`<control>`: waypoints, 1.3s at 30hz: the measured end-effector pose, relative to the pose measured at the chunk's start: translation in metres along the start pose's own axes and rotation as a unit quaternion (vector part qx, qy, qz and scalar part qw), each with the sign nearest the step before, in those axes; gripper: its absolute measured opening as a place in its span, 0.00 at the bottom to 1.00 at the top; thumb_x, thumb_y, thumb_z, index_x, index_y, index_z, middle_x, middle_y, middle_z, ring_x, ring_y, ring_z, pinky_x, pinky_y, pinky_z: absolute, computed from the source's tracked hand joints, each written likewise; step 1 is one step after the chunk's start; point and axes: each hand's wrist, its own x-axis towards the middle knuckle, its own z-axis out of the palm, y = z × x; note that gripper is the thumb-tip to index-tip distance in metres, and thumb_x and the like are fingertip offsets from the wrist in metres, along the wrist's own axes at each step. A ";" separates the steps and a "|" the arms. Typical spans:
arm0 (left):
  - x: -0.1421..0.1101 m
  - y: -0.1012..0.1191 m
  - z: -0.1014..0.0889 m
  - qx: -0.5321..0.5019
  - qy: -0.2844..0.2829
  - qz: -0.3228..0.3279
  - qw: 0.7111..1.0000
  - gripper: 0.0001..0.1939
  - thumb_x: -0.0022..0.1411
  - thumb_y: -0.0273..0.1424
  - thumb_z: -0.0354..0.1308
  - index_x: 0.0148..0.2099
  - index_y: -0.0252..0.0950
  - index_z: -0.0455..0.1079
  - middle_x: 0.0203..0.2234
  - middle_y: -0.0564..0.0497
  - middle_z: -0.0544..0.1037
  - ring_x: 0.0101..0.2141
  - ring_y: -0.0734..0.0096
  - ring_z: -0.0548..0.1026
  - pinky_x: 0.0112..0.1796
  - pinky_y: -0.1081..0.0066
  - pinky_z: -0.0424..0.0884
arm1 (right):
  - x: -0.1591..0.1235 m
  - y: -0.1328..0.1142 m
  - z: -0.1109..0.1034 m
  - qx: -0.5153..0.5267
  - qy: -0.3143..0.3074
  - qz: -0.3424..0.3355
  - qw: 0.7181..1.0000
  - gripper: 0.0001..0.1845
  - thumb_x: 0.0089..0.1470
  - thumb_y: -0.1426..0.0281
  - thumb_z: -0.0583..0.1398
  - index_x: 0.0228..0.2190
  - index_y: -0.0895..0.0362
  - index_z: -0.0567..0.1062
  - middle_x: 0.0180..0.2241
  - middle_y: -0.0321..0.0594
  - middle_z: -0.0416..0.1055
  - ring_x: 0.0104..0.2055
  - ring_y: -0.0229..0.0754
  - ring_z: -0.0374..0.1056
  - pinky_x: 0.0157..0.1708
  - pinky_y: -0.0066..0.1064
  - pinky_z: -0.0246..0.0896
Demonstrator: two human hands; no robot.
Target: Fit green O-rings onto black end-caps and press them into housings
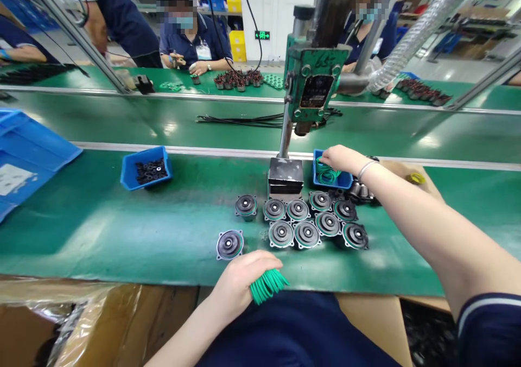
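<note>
My left hand [244,277] is closed around a bundle of green O-rings [268,286] at the near edge of the bench. Over a small blue bin [347,181], my right hand [340,158] has its fingers bent down and together at the loose green O-rings [326,172] inside; its fingertips are partly hidden. Several round black motor end covers with metal rims stand between my hands, such as one cover [307,233] in the cluster. Two sit apart on the left: a nearer cover [230,244] by my left hand and a farther cover [246,205].
A green press [313,82] rises over a black metal block [286,176]. Left stand a blue bin of small black parts [150,172] and a large blue crate [32,150]. Metal parts [362,192] lie beside my right forearm. Co-workers sit across the belt [175,118].
</note>
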 end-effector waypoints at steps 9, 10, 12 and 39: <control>-0.007 -0.010 0.000 0.061 0.008 0.013 0.998 0.16 0.69 0.24 0.47 0.52 0.36 0.73 0.41 0.44 0.82 0.43 0.67 0.81 0.44 0.70 0.78 | -0.112 -0.063 -0.014 0.166 0.141 -0.111 0.970 0.22 0.66 0.58 0.53 0.31 0.60 0.77 0.32 0.46 0.73 0.36 0.42 0.70 0.39 0.31 0.63; -0.006 -0.010 0.001 0.064 0.011 0.016 0.998 0.16 0.70 0.25 0.47 0.53 0.36 0.72 0.42 0.44 0.82 0.43 0.67 0.81 0.44 0.70 0.78 | -0.132 -0.081 -0.007 0.283 0.097 -0.197 0.934 0.21 0.65 0.56 0.54 0.31 0.58 0.78 0.31 0.42 0.72 0.35 0.39 0.69 0.37 0.28 0.63; -0.004 -0.011 0.002 0.068 0.015 0.020 0.997 0.15 0.70 0.26 0.48 0.53 0.35 0.72 0.42 0.44 0.82 0.43 0.67 0.81 0.44 0.71 0.78 | -0.166 -0.114 0.013 0.441 0.014 -0.270 0.856 0.17 0.62 0.55 0.59 0.35 0.55 0.79 0.32 0.39 0.72 0.34 0.36 0.69 0.35 0.26 0.64; -0.017 0.001 0.007 0.055 0.064 0.047 0.995 0.13 0.71 0.28 0.52 0.53 0.34 0.74 0.42 0.42 0.82 0.42 0.68 0.81 0.43 0.73 0.78 | -0.213 -0.197 0.100 0.883 -0.159 -0.058 0.438 0.16 0.53 0.62 0.68 0.30 0.59 0.69 0.11 0.21 0.55 0.08 0.23 0.47 0.09 0.14 0.38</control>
